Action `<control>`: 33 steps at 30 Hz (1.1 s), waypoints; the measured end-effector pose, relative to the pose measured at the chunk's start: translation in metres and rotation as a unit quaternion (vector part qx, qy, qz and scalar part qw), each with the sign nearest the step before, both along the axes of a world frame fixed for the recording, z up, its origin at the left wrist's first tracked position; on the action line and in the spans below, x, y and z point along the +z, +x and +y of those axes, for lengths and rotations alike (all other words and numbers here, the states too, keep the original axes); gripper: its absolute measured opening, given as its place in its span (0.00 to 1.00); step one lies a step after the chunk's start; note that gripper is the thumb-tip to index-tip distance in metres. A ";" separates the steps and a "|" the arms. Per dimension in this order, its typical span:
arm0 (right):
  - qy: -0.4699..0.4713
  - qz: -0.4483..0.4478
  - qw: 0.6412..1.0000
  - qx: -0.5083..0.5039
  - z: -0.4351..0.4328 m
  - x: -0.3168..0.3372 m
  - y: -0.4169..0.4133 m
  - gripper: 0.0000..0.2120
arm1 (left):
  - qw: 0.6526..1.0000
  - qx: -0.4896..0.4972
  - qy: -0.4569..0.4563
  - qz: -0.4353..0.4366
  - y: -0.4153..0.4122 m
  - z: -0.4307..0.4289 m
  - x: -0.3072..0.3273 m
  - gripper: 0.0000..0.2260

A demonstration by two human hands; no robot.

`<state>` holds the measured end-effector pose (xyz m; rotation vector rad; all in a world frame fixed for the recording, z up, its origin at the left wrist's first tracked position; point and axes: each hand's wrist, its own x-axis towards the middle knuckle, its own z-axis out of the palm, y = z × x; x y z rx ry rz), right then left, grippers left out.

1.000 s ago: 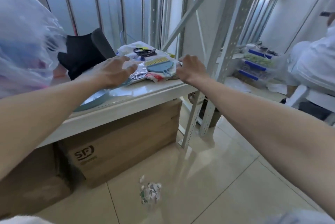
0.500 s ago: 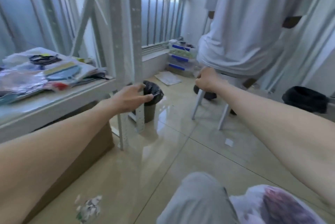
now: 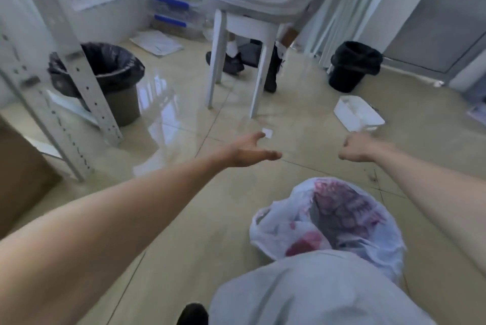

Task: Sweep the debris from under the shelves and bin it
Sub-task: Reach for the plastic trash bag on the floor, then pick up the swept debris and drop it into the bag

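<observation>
Counted: two lined bins (image 3: 110, 74) (image 3: 352, 65), one stool (image 3: 236, 35), one plastic bag (image 3: 328, 219), possibly one tray (image 3: 359, 114).

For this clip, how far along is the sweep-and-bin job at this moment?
Early, it seems. Done: nothing visibly binned. In hand: nothing; the left hand is open and the right hand loosely curled, both empty, with no broom in view. Left: a paper scrap lies on the floor; the lined bin stands by the shelf post.

Bare forearms, light grey trousers (image 3: 315, 293), black shoe (image 3: 192, 314).
</observation>
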<state>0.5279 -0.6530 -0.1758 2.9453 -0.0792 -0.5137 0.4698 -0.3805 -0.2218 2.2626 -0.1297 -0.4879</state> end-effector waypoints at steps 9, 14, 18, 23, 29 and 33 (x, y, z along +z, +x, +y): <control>-0.058 0.168 0.974 -0.144 -0.077 -0.049 -0.068 0.19 | 0.997 0.000 -0.024 0.077 -0.035 -0.121 -0.070 0.30; 0.000 0.148 0.969 -0.197 -0.094 -0.090 -0.070 0.13 | 0.996 0.071 -0.037 0.044 -0.044 -0.138 -0.093 0.19; -0.010 0.093 0.985 -0.144 -0.062 -0.087 -0.065 0.05 | 0.994 0.095 -0.041 0.023 -0.040 -0.118 -0.092 0.19; 0.018 0.077 0.992 -0.097 -0.003 -0.082 -0.042 0.11 | 0.989 0.146 -0.027 0.006 -0.029 -0.062 -0.092 0.17; 0.057 0.122 0.991 -0.021 0.084 -0.085 -0.014 0.09 | 0.979 0.201 -0.015 -0.009 -0.024 0.037 -0.098 0.13; 0.083 0.128 0.988 0.025 0.150 -0.085 -0.004 0.07 | 0.970 0.241 0.001 -0.016 -0.033 0.102 -0.098 0.15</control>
